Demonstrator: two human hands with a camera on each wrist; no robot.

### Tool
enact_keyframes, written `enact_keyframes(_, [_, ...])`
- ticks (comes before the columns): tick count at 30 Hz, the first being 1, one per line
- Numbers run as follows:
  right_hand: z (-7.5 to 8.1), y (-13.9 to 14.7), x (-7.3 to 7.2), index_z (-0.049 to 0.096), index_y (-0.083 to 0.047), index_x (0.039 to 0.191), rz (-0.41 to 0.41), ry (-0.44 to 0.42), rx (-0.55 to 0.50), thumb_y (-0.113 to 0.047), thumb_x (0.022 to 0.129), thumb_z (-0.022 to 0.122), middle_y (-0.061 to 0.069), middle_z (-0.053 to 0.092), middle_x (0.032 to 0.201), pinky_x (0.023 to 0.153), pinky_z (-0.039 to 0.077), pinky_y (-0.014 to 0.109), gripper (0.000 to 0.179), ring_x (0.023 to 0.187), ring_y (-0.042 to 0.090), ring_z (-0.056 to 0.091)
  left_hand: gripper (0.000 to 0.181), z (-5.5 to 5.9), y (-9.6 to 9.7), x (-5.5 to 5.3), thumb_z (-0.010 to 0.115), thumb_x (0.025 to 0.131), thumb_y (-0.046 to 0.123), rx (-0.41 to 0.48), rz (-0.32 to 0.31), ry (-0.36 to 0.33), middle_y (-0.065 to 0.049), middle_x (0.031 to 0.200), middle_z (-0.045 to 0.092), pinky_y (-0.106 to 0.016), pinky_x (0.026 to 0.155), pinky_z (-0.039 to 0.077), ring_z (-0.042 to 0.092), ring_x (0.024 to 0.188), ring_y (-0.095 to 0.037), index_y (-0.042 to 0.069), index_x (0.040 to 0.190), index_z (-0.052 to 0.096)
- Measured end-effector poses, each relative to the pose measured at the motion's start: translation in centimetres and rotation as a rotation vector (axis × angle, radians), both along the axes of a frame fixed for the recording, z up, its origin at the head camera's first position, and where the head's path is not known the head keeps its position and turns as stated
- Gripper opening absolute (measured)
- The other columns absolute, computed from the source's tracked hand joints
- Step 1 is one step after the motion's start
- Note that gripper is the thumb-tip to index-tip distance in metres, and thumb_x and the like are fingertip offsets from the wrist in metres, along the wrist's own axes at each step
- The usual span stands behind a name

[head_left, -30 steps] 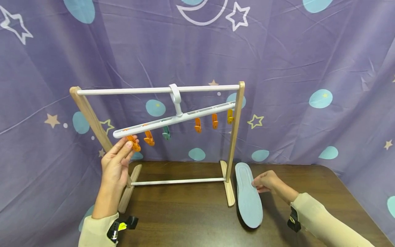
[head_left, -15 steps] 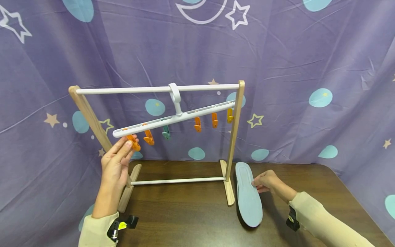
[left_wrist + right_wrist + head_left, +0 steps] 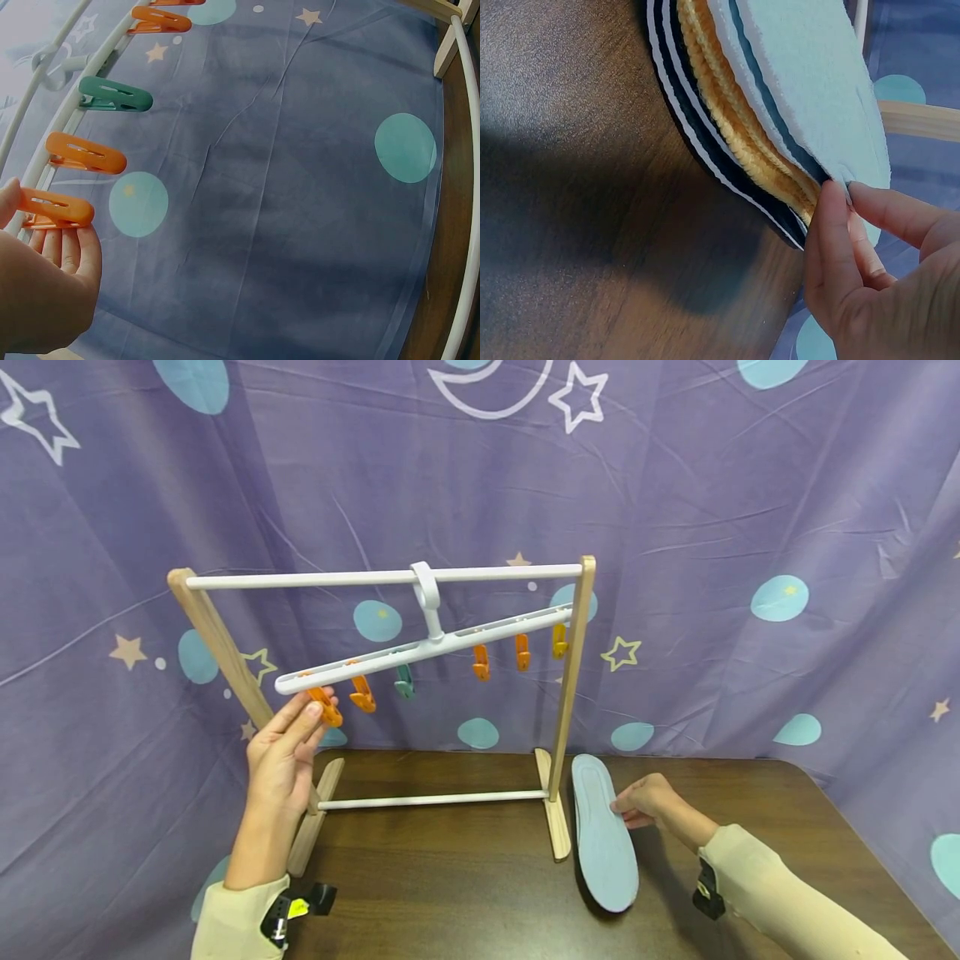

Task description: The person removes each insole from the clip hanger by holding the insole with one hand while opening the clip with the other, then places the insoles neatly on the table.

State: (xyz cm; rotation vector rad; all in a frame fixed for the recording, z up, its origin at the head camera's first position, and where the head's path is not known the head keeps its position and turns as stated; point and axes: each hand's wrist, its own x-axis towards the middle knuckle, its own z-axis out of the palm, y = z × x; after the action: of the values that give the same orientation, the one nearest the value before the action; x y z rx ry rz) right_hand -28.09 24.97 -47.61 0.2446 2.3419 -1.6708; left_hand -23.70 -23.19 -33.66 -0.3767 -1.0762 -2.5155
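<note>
My left hand [image 3: 281, 764] pinches the orange clothespin [image 3: 56, 208] at the left end of a white clip hanger [image 3: 465, 642]. That end tilts down. Whether the clothespin's mouth is spread cannot be told. Along the hanger hang more clothespins, including a green one [image 3: 405, 681] and a yellow one [image 3: 559, 642]. On the table at right lies a light blue-grey insole [image 3: 607, 852], and my right hand [image 3: 651, 800] pinches its edge between thumb and fingers. The right wrist view shows it on top of a stack, with a yellow fuzzy insole [image 3: 739, 139] and dark, white-edged layers [image 3: 686, 124] beneath.
A wooden stand carries the hanger on its white top rod [image 3: 300, 582]. Its right post [image 3: 567, 702] and right foot [image 3: 555, 822] stand just left of the insoles. The brown table [image 3: 450, 877] meets a purple patterned curtain [image 3: 697, 527] behind.
</note>
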Motion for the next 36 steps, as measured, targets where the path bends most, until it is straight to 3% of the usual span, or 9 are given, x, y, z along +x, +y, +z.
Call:
enact_keyframes(11, [0.29,0.15,-0.25,0.067,0.019,0.096,0.004,-0.01,0.027,0.007,0.084,0.074,0.005,0.067,0.067,0.062,0.063,0.032,0.018,0.061,0.014,0.063,0.022,0.04,-0.04,0.05,0.056,0.096,-0.013,0.009,-0.004,-0.005,-0.019,0.101,0.078,-0.031,0.089,0.062,0.077,0.094,-0.025,-0.007,0.108,0.073])
enact_keyframes(36, [-0.35,0.25,-0.11,0.066,0.021,0.098,-0.008,-0.009,-0.018,0.008,0.085,0.072,0.004,0.066,0.065,0.058,0.062,0.028,0.019,0.057,0.011,0.062,0.024,-0.1,-0.12,-0.05,0.057,0.097,-0.012,-0.005,0.002,-0.007,-0.017,0.103,0.078,-0.029,0.089,0.061,0.077,0.096,-0.023,-0.003,0.11,0.074])
